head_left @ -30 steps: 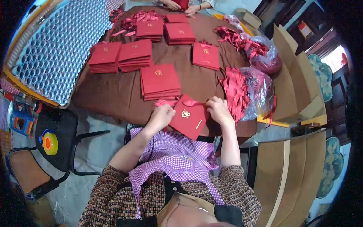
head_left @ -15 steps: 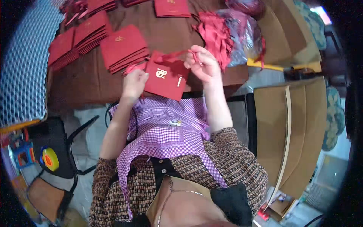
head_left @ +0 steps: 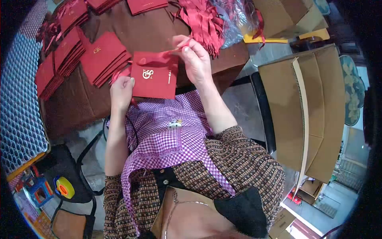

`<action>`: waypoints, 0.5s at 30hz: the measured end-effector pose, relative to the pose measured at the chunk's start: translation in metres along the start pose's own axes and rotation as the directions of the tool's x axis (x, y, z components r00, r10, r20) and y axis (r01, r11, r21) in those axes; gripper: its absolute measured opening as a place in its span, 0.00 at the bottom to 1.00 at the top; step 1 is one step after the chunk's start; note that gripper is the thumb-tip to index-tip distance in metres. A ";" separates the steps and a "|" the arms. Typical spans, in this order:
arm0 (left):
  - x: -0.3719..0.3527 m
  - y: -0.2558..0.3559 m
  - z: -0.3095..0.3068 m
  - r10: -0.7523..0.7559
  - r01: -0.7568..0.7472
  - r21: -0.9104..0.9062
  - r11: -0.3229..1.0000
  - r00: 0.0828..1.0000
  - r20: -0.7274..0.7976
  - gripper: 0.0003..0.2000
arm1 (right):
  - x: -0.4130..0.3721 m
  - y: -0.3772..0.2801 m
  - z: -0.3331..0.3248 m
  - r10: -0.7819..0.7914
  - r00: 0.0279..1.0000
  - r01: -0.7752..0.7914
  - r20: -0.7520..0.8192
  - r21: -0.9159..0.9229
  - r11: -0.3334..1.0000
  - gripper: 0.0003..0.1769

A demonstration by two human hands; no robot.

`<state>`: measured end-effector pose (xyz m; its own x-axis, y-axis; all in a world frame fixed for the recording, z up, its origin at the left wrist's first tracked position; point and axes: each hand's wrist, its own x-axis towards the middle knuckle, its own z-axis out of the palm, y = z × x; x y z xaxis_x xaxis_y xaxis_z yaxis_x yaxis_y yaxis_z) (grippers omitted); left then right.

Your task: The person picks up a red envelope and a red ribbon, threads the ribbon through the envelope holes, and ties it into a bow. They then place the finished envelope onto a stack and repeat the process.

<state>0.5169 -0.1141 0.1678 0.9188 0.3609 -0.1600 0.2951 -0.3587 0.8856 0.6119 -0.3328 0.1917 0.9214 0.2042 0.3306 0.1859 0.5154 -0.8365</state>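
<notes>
A flat red paper gift bag (head_left: pixel 156 81) with gold lettering hangs at the table's near edge, above the lap. My left hand (head_left: pixel 120 93) is closed at its left side, thumb and fingers pinching the edge, with loose red ribbon beside the knuckles. Across the bag's upper part runs a red ribbon (head_left: pixel 162 54), stretched to the right. My right hand (head_left: pixel 195 59) pinches the far end of that ribbon, a little above the bag's upper right corner. Just left of the bag lies a stack of similar red bags (head_left: pixel 104 59).
Further red stacks (head_left: pixel 65 51) lie on the brown-covered table (head_left: pixel 131 30). A heap of red ribbons (head_left: pixel 201 26) and clear plastic wrapping (head_left: pixel 230 24) sit at the back right. An open cardboard box (head_left: pixel 278 107) stands right, a blue patterned surface (head_left: pixel 24 107) left.
The view has turned, shifting the table's contents left. The bag has swung from tilted to nearly level. Both hands keep their pinch, and the ribbon remains stretched.
</notes>
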 end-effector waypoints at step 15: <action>0.010 -0.033 -0.013 0.044 0.015 -0.216 0.976 0.962 0.268 0.16 | -0.017 0.014 0.042 0.055 0.866 0.381 0.497 -0.726 0.573 0.05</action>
<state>0.5132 -0.0870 0.1429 0.9676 0.1004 -0.2318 0.2456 -0.1590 0.9563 0.5842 -0.2947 0.1929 0.6384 0.6187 0.4578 0.7050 -0.2314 -0.6704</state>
